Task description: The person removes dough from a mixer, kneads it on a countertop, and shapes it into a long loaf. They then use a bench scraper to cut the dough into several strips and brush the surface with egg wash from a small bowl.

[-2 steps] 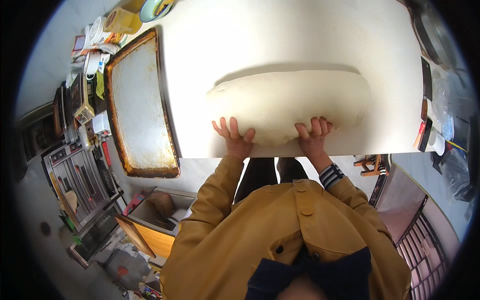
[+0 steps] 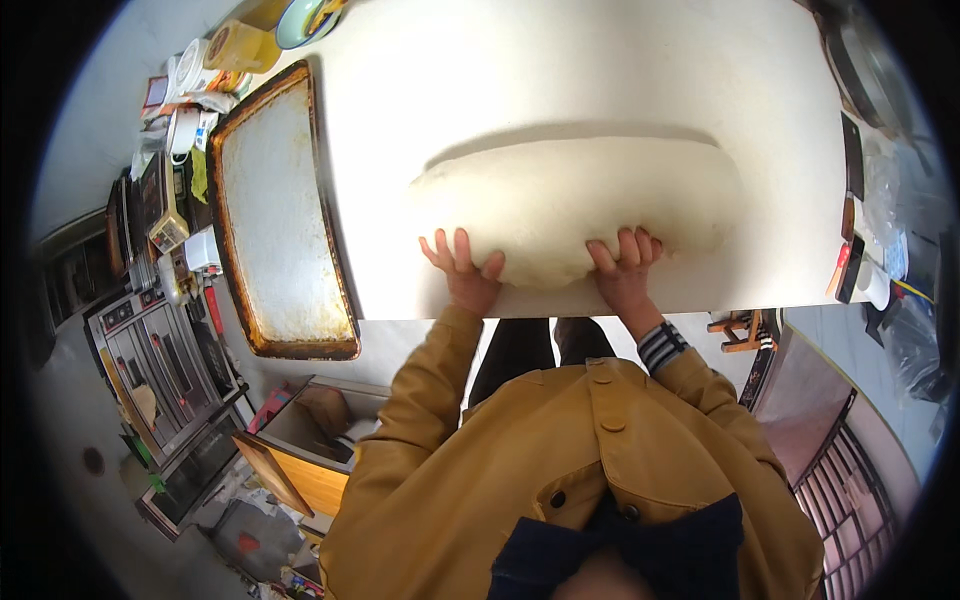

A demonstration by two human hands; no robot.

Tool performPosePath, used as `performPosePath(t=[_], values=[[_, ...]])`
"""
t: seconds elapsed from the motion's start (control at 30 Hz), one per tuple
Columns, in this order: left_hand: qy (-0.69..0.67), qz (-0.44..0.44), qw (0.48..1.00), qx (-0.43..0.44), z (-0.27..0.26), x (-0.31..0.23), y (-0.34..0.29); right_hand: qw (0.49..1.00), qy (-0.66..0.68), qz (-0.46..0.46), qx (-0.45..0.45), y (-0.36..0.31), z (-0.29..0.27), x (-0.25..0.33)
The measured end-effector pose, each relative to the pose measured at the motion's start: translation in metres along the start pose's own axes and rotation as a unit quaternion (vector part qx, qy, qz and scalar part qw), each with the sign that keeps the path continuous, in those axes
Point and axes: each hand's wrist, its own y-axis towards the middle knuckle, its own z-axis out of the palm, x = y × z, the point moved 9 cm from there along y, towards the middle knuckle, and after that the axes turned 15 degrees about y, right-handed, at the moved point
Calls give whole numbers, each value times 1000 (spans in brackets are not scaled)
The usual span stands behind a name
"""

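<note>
A thick, pale log of dough [image 2: 570,195] lies crosswise along the near side of the white work table [image 2: 540,60]. My left hand [image 2: 466,275] rests against its near edge left of the middle, fingers spread and fingertips on the dough. Farther right, my right hand [image 2: 626,268] touches the same near edge, its fingers slightly bent and the thumb apart. Neither hand wraps around the log; both palms are partly hidden from above.
A browned metal baking tray [image 2: 275,210] sits at the table's left edge. Beyond it are a yellow plastic jug [image 2: 240,47] and an enamel bowl [image 2: 303,24]. Dark-handled tools [image 2: 850,268] and a white cup [image 2: 874,287] line the right edge. An oven [image 2: 160,360] stands lower left.
Both hands have shifted very slightly left and away from me, still against the dough. The dough's left end appears a touch farther left.
</note>
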Motion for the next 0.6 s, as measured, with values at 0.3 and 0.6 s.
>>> performPosePath(t=[0.3, 0.6], values=[[-21, 11, 992, 122, 44, 55, 153, 999, -5, -21, -24, 128, 41, -43], [-379, -132, 784, 473, 113, 99, 267, 873, 275, 182, 359, 249, 68, -138]])
